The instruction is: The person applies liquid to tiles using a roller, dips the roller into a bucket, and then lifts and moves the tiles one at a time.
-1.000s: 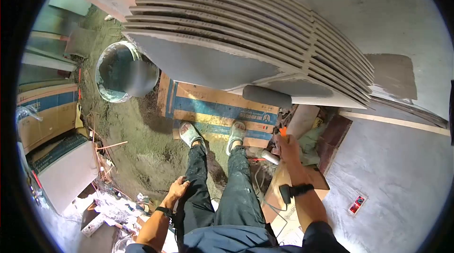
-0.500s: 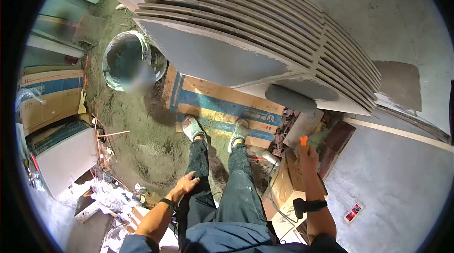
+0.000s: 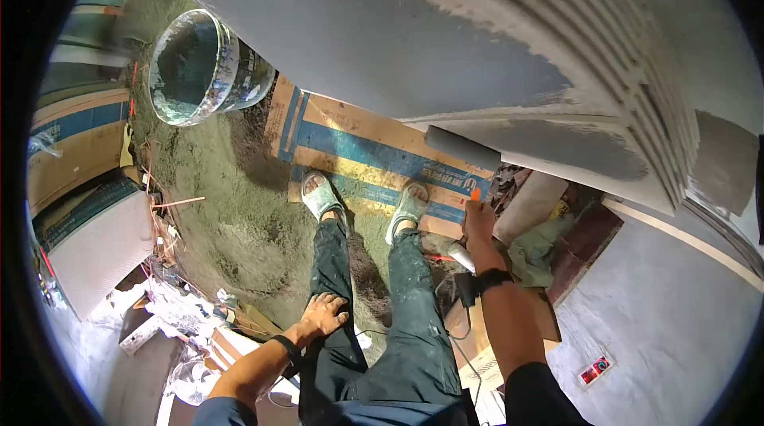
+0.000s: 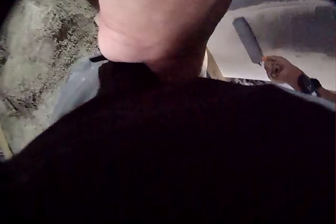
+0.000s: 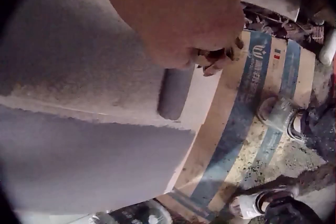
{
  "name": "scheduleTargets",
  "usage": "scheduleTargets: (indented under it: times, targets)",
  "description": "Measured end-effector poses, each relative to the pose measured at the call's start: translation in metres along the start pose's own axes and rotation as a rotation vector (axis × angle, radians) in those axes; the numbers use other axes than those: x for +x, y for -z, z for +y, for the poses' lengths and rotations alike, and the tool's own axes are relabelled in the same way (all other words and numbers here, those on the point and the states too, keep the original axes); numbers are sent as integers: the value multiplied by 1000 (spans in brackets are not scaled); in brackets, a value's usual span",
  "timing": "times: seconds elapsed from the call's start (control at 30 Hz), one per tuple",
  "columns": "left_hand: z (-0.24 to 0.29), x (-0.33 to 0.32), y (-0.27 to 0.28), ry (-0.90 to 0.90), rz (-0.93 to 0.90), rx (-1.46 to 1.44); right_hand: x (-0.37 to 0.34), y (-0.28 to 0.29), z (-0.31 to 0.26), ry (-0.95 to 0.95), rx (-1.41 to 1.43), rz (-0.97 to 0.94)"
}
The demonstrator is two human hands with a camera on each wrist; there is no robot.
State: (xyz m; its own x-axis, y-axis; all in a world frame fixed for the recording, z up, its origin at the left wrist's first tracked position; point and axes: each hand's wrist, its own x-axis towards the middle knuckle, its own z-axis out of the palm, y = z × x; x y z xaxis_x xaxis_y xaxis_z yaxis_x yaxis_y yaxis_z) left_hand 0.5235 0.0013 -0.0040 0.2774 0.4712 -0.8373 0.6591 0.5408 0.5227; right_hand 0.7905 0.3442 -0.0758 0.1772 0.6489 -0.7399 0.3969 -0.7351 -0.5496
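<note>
My right hand (image 3: 479, 225) grips the orange handle (image 3: 475, 196) of a paint roller (image 3: 463, 147) with a dark grey sleeve. In the right wrist view the roller sleeve (image 5: 175, 94) lies along the lower edge of the front tile (image 5: 94, 150), whose pale face bears broad grey coated patches. That tile (image 3: 382, 36) leans at the front of a stack of large tiles in the head view. Spread fingers of my left hand (image 3: 324, 314) rest on the left trouser leg; the left wrist view shows mostly dark cloth and the wrist.
Flattened cardboard (image 3: 358, 139) with blue stripes lies under my feet. A smeared bucket (image 3: 227, 68) stands at the left of the tiles. On the right are an open carton (image 3: 477, 342) and green sacking (image 3: 537, 251); boxes (image 3: 76, 159) and scraps line the left side.
The tile stack now looms larger and tilted in the head view. My right hand has moved left and up with the roller, and my left hand sits slightly lower in view on the leg.
</note>
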Motion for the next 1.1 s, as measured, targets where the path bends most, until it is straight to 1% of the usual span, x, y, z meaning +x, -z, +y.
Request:
scheduleTargets:
  times: [0.07,0.1,0.17,0.23,0.3,0.37,0.47,0.5,0.53,0.6,0.63,0.67,0.73,0.77,0.8,0.87,0.9,0.93,0.97,1.0,1.07,1.1]
  targets:
    - [2,12,-10,12,-19,27,27,-10,19,-62,-79,38]
    - [3,15,-13,15,-30,57,21,-17,9,-51,-98,87]
    - [8,14,-7,26,-31,60,9,-15,1,-55,-95,80]
    - [13,13,-1,25,-50,46,-11,0,-19,-44,-91,85]
    - [15,13,2,20,-40,49,-43,17,-36,-29,20,39]
    - [15,13,3,7,-7,57,-59,34,-42,-28,46,9]
    - [20,15,19,52,27,28,-52,30,-41,-41,89,-26]
    - [33,12,35,101,44,6,-43,24,-38,-50,106,-36]
    - [38,11,47,107,44,9,-26,16,-27,-53,110,-40]
    - [37,9,56,89,147,-75,13,-6,11,40,44,-13]
    - [31,8,54,33,225,-76,31,-17,25,32,47,-21]
    - [28,8,53,45,223,-73,50,-27,38,7,41,-29]
    - [33,8,56,91,306,-68,86,-43,66,-39,29,-38]
    - [32,9,56,54,376,-93,103,-52,82,-55,17,-29]
    - [33,11,58,61,378,-106,117,-57,92,-57,23,-30]
    - [37,15,63,79,400,-103,135,-64,107,-69,-96,-34]
    - [39,16,62,81,401,-94,148,-66,127,-70,-87,-36]
    - [41,15,61,108,407,-89,161,-65,155,41,-203,-3]
    - [45,15,62,122,413,-81,164,-54,165,154,-317,45]
    - [48,16,63,92,416,-60,146,-47,150,140,-365,86]
    - [46,14,55,160,381,-40,94,-12,100,39,-334,13]
    - [40,16,47,113,385,-6,57,3,70,83,-210,33]
